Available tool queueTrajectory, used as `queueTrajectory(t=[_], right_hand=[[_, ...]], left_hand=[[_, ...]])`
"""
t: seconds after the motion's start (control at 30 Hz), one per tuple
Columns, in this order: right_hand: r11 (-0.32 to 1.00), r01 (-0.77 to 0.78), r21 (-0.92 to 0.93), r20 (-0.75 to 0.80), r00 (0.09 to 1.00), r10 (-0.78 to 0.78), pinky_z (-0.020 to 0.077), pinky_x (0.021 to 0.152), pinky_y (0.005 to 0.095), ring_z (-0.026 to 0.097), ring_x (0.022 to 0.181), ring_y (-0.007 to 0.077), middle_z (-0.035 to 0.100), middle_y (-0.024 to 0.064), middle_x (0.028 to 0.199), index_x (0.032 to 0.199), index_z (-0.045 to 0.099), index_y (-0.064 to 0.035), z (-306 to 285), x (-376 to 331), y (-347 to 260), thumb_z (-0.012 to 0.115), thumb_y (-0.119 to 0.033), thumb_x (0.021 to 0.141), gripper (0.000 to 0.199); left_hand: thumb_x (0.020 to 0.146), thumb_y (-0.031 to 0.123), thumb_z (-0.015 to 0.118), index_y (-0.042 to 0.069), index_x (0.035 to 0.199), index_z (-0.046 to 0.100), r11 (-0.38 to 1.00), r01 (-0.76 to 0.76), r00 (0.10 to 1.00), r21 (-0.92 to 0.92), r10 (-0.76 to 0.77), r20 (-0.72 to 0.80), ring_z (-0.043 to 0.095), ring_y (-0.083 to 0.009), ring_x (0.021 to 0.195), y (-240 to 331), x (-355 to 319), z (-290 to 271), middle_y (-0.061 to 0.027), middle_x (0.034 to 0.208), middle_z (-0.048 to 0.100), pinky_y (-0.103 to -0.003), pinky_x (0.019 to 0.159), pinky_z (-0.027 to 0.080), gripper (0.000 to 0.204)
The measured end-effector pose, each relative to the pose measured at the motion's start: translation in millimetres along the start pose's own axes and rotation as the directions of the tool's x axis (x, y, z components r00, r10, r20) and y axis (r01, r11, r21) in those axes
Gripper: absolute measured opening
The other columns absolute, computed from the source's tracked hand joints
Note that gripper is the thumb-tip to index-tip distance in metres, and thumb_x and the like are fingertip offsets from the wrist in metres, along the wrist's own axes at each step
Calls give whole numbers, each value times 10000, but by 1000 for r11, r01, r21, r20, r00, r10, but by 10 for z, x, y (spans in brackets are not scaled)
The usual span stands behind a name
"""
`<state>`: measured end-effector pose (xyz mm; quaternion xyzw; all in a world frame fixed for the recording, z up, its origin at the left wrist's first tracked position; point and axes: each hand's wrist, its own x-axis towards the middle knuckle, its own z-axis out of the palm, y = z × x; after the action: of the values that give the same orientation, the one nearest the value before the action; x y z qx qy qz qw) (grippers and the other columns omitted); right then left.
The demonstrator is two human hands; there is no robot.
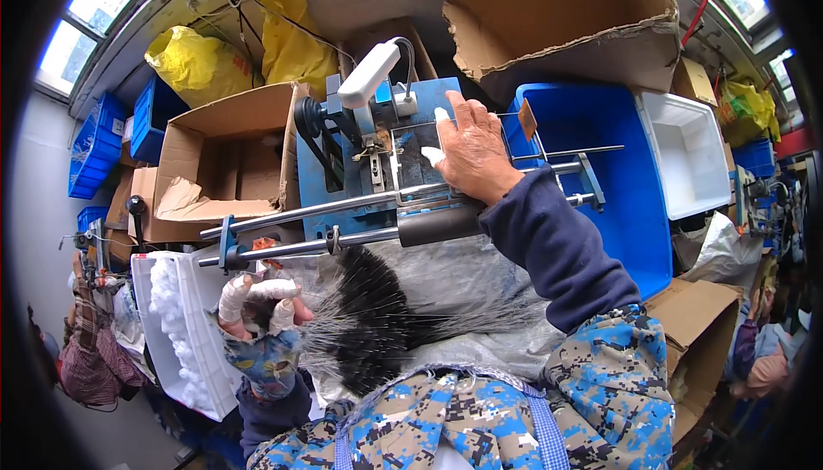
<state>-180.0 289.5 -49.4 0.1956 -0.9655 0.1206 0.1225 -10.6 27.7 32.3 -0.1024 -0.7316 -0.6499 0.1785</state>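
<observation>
My right hand (476, 148) lies with its fingers stretched out over the metal plate of a blue bench machine (437, 97). White wrapping covers its thumb and one fingertip. Below the plate, two steel rods (343, 217) run across the front of the machine with a dark grey cylinder (439, 225) on the lower one. At the left, my left hand (261, 305) has its taped fingers curled inward; what they hold, if anything, is hidden. Beside it, a bundle of thin black and silvery wire-like strands (373, 316) fans out across the grey sheet (480, 286) on my lap.
A cardboard box (184, 148) stands left of the machine, a large blue bin (639, 204) and a white bin (686, 157) right. A white tub with fluffy white stuff (176, 324) is at lower left. Another large box (557, 33) is behind. People work at both sides.
</observation>
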Motion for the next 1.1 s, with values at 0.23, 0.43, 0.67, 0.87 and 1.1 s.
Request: queueTrajectory(t=[0.23,0.43,0.67,0.87,1.1], right_hand=[[987,-127,95,180,978,108,440,794,383,446,1027,304,381,175,1123,1158,473,46,-82,-140,-110,653,-316,741,580],[991,-80,107,96,993,70,488,706,332,546,872,286,434,179,1020,1175,418,88,101,-101,-281,616,-300,778,589],[992,8,128,-36,999,-3,501,545,349,542,760,276,466,182,913,920,550,90,325,65,-784,598,-192,720,349],[998,-16,67,170,986,5,482,672,353,543,821,283,462,180,965,1054,481,93,67,-61,-320,628,-252,752,481],[972,-6,-234,-89,996,-15,340,756,380,446,948,245,488,96,1008,942,593,-37,-194,94,127,636,-142,697,270]], left_hand=[[808,-16,590,95,1268,404,991,30,999,-128,-26,33,578,-165,545,-45,66,233,-180,874,629,-244,469,477,509],[800,-18,599,69,1251,421,991,65,997,-117,-69,-34,582,-168,549,-46,94,199,-173,857,629,-234,460,468,493],[812,-9,594,65,1239,391,986,150,988,-68,-151,-8,586,-152,575,-25,64,327,-149,846,629,-226,490,470,479],[832,-18,547,63,1236,412,982,137,989,-129,-143,-40,576,-157,549,-157,29,52,-151,850,626,-224,446,454,433],[881,58,511,33,1247,408,979,170,985,-111,-171,5,576,-178,535,-196,98,219,-155,842,623,-231,419,441,381]])
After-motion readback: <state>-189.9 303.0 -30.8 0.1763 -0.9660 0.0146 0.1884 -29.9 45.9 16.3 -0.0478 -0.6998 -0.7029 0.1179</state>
